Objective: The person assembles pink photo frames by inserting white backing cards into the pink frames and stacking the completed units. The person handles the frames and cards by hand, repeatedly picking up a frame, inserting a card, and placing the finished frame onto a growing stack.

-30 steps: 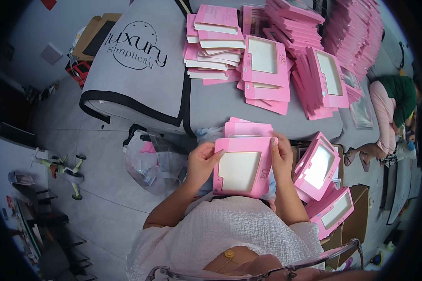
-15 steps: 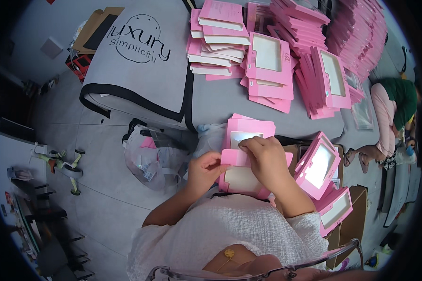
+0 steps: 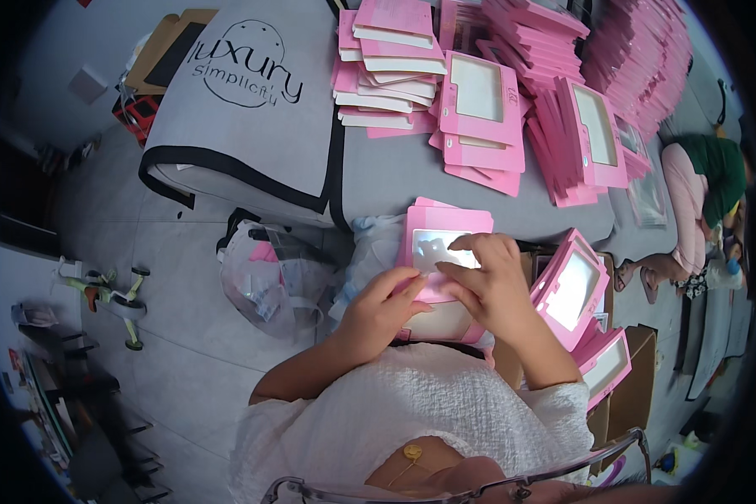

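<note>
So, both hands are busy over the lap, working around a pink windowed sleeve (image 3: 436,292) that sits right by the front of the person's white top (image 3: 470,395). Left hand (image 3: 380,307) is at its left side, thumb and fingers bent near the upper edge, though I honestly can't tell if they're clamped on it. Right hand (image 3: 497,281) comes in from the other side, thumb and first fingers apart at the tips, partly covering a second pink sleeve (image 3: 451,220) just beyond, the one with the shiny window. Can't tell if that hand is gripping anything either

Off to the right, more pink sleeves (image 3: 594,290) lean by an open cardboard box (image 3: 634,382). Up ahead, a grey padded surface (image 3: 395,185) carries loads of pink stacks (image 3: 399,42), some overlapping, some with the windows facing up. There's a clear plastic bag (image 3: 265,294) with pink bits on the floor to the left, a small green bike (image 3: 101,298) farther out, and another person (image 3: 718,181) in a green top over on the far right
</note>
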`<state>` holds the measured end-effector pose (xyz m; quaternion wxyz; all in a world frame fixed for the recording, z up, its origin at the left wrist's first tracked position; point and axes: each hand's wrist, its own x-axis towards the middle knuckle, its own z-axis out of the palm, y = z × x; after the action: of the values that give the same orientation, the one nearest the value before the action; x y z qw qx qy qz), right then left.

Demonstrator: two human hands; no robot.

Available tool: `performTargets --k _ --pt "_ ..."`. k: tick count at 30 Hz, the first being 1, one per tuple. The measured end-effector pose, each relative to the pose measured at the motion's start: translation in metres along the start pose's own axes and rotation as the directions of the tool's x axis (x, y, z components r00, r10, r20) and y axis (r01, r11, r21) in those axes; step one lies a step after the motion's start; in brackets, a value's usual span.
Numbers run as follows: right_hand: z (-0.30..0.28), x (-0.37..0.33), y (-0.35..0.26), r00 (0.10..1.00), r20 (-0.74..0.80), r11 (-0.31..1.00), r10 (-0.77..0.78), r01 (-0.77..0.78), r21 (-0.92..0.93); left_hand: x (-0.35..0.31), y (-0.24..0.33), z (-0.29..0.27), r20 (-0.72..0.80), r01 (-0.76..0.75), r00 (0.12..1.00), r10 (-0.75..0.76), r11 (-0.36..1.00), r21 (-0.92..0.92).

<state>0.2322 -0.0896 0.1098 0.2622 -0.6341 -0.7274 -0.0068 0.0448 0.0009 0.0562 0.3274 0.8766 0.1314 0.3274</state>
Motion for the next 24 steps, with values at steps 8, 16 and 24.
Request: performTargets --k 8,16,24 --pt "-0.002 -0.057 0.031 0.985 0.144 0.987 0.100 -0.116 0.108 -0.002 -0.001 0.000 0.109 0.072 0.991 -0.073 0.997 0.017" --pt "-0.006 -0.051 0.004 0.923 0.257 0.943 0.285 -0.318 0.097 0.002 0.002 -0.003 0.293 0.039 0.953 -0.081 0.988 0.148" --pt "0.006 -0.024 -0.025 0.947 0.238 0.951 0.213 -0.258 0.173 0.006 0.001 -0.001 0.327 0.186 0.932 -0.154 0.980 -0.067"
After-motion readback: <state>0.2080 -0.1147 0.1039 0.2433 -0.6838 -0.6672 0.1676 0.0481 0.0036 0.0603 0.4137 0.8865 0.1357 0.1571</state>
